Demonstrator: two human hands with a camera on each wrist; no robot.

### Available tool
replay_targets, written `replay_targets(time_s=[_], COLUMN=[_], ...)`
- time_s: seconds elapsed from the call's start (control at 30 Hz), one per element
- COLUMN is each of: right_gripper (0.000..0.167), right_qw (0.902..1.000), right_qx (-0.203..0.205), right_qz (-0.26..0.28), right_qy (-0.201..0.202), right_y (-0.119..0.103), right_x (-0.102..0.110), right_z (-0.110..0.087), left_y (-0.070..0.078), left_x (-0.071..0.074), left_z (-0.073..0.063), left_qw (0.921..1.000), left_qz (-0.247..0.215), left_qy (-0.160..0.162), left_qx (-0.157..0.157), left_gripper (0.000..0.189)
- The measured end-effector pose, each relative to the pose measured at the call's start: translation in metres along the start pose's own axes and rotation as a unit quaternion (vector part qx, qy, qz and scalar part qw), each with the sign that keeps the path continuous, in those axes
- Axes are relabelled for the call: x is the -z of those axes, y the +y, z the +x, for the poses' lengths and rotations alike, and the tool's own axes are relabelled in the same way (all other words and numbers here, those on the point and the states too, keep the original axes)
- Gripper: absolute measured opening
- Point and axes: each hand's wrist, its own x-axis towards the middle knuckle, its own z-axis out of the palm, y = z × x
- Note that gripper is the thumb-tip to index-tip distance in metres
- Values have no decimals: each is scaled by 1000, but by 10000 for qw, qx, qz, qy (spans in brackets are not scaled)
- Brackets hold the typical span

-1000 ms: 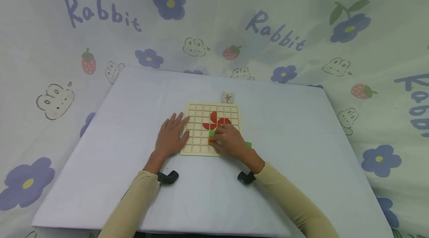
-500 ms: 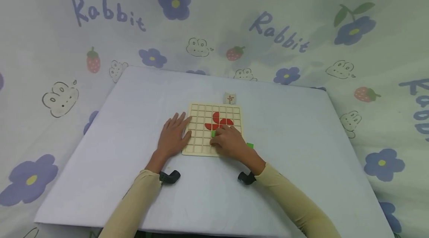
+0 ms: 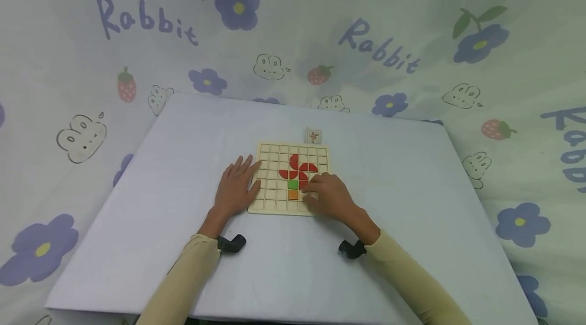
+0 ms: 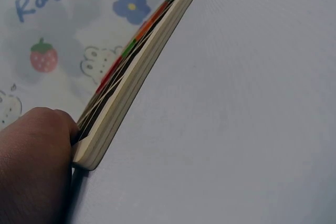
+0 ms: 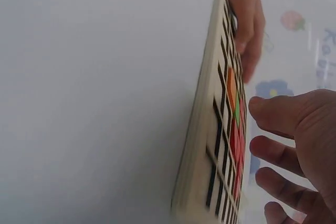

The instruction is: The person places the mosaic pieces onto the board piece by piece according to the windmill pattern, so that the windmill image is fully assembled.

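Note:
A wooden grid board (image 3: 273,174) lies on the white-covered table. Red rounded pieces (image 3: 287,174) form a pinwheel in its cells. Below them a green square tile (image 3: 293,184) and then an orange square tile (image 3: 293,195) sit one under the other. My left hand (image 3: 233,190) rests against the board's left edge with fingers spread. Over the lower right of the board hovers my right hand (image 3: 331,196), its fingers loosely bent and apart. In the right wrist view, nothing shows between its thumb and fingers (image 5: 278,180). That hand covers the board's lower right corner.
Behind the board lies a small card (image 3: 313,136) printed with a red pinwheel on a grid. The white tablecloth (image 3: 403,187) spreads around the board, and a patterned curtain (image 3: 293,25) hangs behind the table.
My right hand has moved off the orange tile and shifted right, its fingers parting. The orange tile is now in full sight under the green one. My left hand has stayed put.

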Motion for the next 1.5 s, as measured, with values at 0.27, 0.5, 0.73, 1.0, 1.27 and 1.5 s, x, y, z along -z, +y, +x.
replay_targets(time_s=[0.27,0.5,0.73,1.0,1.27,1.5], right_gripper=[23,19,12,9,11,7], right_qw=[9981,9937,9984,9998,9979,9938], right_qx=[-510,-713,-251,132,282,843], right_qz=[9,17,169,76,568,578], right_qy=[-355,-865,-470,-89,144,428], right_y=[39,57,62,63,43,9], right_x=[26,33,27,31,26,7], right_z=[-30,-49,-54,-50,-39,-18], left_y=[0,1,-1,1,1,1], left_x=[3,0,0,-1,-2,-2], left_z=[-2,-1,-1,0,-1,0], left_qw=[10000,10000,10000,10000,10000,10000], left_qz=[66,26,15,-13,33,8], left_qy=[-4,14,38,-10,2,-59], left_qx=[24,-12,11,45,47,57], left_gripper=[55,55,55,55,56,56])
